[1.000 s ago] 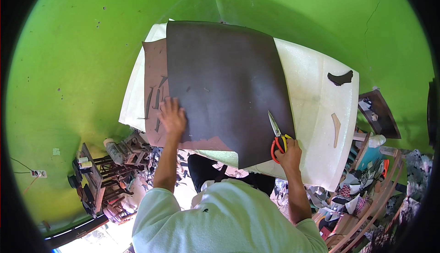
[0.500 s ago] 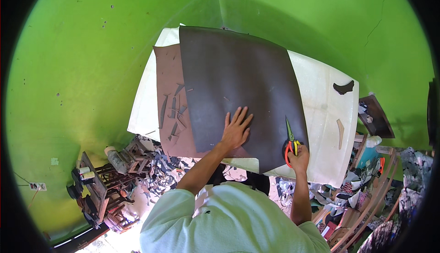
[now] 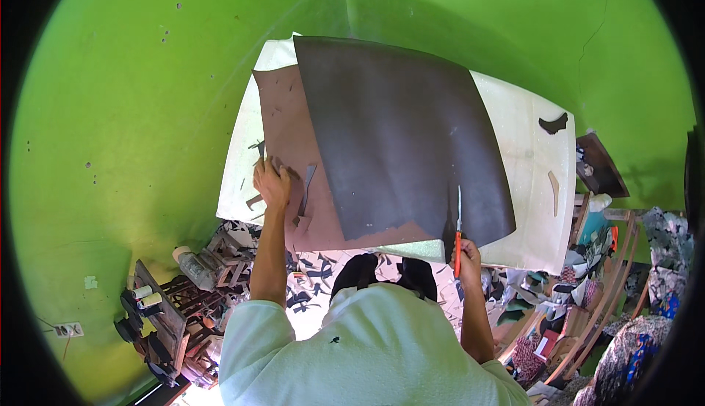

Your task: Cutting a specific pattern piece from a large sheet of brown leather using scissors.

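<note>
My right hand [image 3: 468,260] is closed round the red handle of a pair of scissors [image 3: 459,218], blades pointing away from me over the near right part of a large dark brown sheet [image 3: 404,127]. Beneath that lies a lighter reddish-brown sheet [image 3: 285,112], bare along its left side. My left hand [image 3: 272,184] is at the left edge of the lighter sheet, fingers slightly bent and apart, among thin dark offcuts. One offcut [image 3: 257,146] sits by the fingertips, another strip [image 3: 308,185] lies right of the hand. Whatever is under the palm is hidden.
The sheets rest on a white tabletop [image 3: 547,207]. A curved black piece [image 3: 553,123] and a tan piece [image 3: 553,193] lie on its right. Small wooden stands [image 3: 170,318] are at lower left; a wooden rack [image 3: 598,310] with scraps stands at right. Green walls meet behind.
My left hand has left the dark sheet for the left edge, and offcuts have shifted left onto the white top. The dark sheet sits farther right. The scissors have turned edge-on.
</note>
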Motion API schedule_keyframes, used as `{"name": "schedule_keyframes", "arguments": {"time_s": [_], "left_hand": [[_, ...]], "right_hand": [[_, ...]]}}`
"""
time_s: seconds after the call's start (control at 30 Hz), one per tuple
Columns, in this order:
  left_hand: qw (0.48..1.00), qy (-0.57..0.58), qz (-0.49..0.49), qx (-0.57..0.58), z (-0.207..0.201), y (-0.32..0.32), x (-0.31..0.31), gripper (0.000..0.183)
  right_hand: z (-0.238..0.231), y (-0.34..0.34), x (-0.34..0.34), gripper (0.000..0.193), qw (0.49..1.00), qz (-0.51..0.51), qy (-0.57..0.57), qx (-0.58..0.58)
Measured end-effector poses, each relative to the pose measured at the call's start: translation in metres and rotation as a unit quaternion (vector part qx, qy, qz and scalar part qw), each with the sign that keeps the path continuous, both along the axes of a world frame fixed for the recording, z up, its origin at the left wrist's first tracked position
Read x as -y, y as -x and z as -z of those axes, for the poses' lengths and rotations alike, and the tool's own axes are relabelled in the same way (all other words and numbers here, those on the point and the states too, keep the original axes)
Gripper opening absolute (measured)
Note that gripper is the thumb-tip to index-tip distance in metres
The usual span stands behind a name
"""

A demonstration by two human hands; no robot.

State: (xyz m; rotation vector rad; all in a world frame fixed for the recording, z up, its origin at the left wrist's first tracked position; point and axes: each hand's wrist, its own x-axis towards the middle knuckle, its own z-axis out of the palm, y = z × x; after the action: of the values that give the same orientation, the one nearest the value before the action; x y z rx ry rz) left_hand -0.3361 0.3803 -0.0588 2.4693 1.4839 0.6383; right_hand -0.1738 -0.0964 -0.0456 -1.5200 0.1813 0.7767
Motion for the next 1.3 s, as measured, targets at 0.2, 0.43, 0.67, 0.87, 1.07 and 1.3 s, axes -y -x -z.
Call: {"name": "schedule_keyframes", "arguments": {"time_s": [0.2, 0.43, 0.67, 0.87, 1.07, 1.3], "left_hand": [[0.962, 0.204, 0.149, 0.106, -0.018, -0.013, 0.102, 0.033], [0.974, 0.194, 0.115, 0.004, -0.024, -0.003, 0.178, 0.051], [0.977, 0.109, 0.182, -0.007, -0.044, -0.017, 0.223, 0.04], [0.828, 0.46, 0.32, 0.002, -0.009, -0.03, 0.269, 0.017], [0.738, 0.626, 0.235, 0.096, 0.013, -0.054, 0.356, 0.026], [0.841, 0.507, 0.174, 0.067, 0.002, -0.079, 0.396, 0.035]], "right_hand": [[-0.029, 0.013, -0.016, 0.014, 0.99, 0.026, -0.101, -0.094], [-0.036, 0.034, -0.006, 0.024, 0.978, 0.09, -0.163, -0.094], [-0.01, 0.053, 0.049, 0.034, 0.966, 0.105, -0.22, -0.085], [-0.014, 0.049, 0.076, 0.038, 0.967, 0.105, -0.22, -0.074], [-0.02, 0.043, 0.113, 0.047, 0.982, 0.029, -0.174, -0.061], [-0.01, 0.019, 0.153, 0.034, 0.978, -0.115, -0.159, -0.077]]}}
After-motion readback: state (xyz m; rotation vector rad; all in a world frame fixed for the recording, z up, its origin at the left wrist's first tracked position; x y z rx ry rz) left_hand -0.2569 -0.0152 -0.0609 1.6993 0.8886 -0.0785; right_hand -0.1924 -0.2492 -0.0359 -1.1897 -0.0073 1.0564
